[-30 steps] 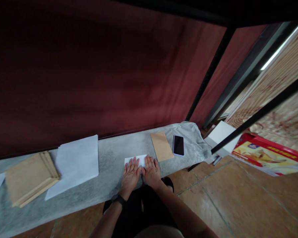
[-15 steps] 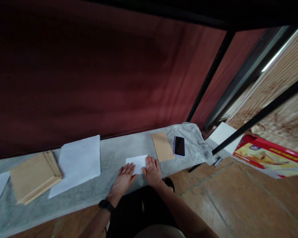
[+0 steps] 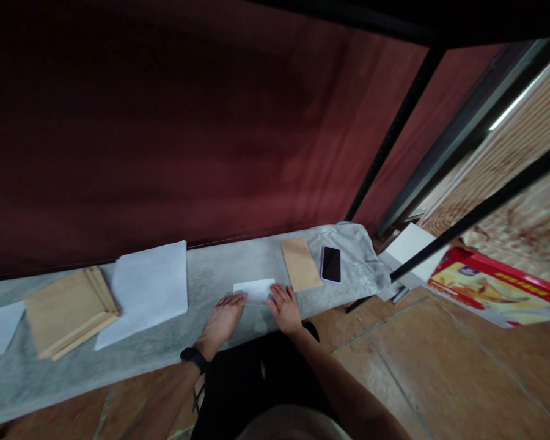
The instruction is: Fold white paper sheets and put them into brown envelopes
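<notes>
A small folded sheet of white paper (image 3: 255, 291) lies on the grey cloth in front of me, a narrow strip with its long side running left to right. My left hand (image 3: 224, 316) is closed at the left end of the paper, fingers together and the thumb hidden. On the right end, my right hand (image 3: 285, 309) has its fingers bent over the edge, with the thumb by the near corner. Just beyond the right hand lies a brown envelope (image 3: 301, 264), flat and apart from the paper.
A phone (image 3: 331, 264) lies right of the envelope. To the left are large white sheets (image 3: 153, 287), a stack of brown envelopes (image 3: 66, 305) and another white sheet (image 3: 0, 330). Black metal posts (image 3: 396, 134) rise at the right; a red box (image 3: 495, 287) sits beyond the bench.
The white paper now looks narrower from front to back. Both hands were spread flat on it; their fingers have drawn in to its ends. The view has shifted slightly.
</notes>
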### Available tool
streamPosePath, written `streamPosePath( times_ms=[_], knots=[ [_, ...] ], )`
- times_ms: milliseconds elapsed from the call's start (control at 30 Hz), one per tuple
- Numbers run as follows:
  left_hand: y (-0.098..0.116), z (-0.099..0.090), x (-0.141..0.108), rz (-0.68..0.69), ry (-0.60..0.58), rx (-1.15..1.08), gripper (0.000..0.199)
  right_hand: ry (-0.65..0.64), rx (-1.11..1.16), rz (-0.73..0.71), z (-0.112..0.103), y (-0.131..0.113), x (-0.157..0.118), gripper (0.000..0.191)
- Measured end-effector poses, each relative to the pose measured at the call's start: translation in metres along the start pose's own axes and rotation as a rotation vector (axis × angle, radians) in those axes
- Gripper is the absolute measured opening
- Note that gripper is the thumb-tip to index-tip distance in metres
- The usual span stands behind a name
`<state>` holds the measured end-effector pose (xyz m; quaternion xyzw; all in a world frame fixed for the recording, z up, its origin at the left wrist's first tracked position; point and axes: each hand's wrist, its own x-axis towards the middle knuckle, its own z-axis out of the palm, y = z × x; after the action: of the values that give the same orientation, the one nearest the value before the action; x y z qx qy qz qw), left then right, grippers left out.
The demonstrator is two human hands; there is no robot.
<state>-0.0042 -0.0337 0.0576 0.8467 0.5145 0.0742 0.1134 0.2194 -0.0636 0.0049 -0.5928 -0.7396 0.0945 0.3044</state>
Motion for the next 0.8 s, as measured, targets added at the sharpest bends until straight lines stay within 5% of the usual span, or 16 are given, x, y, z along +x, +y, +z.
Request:
streamPosePath(
  times_ms=[167,233,333,467,633,800],
  knots=[
    [-0.007,-0.035,0.018,-0.047,0.121,-0.311,0.030,0.007,0.515,0.092,-0.018,0.007,0.010,0.041],
    [-0.005,-0.049,0.027,-0.140,0.205,-0.581,0.028,0.048,0.677,0.212,-0.018,0.005,0.021,0.031],
    [-0.001,-0.056,0.033,-0.351,0.354,-0.954,0.047,0.089,0.742,0.308,-0.010,0.000,0.038,0.041],
    [0.003,-0.037,0.023,-0.522,0.305,-1.245,0.058,0.119,0.799,0.371,0.002,-0.005,0.049,0.038],
    [0.008,0.001,0.013,-0.632,0.221,-1.178,0.054,0.150,0.793,0.410,0.004,-0.001,0.054,0.033],
    [0.008,0.019,0.025,-0.679,0.214,-1.025,0.041,0.136,0.312,0.205,0.003,-0.004,0.039,0.049]
  ],
)
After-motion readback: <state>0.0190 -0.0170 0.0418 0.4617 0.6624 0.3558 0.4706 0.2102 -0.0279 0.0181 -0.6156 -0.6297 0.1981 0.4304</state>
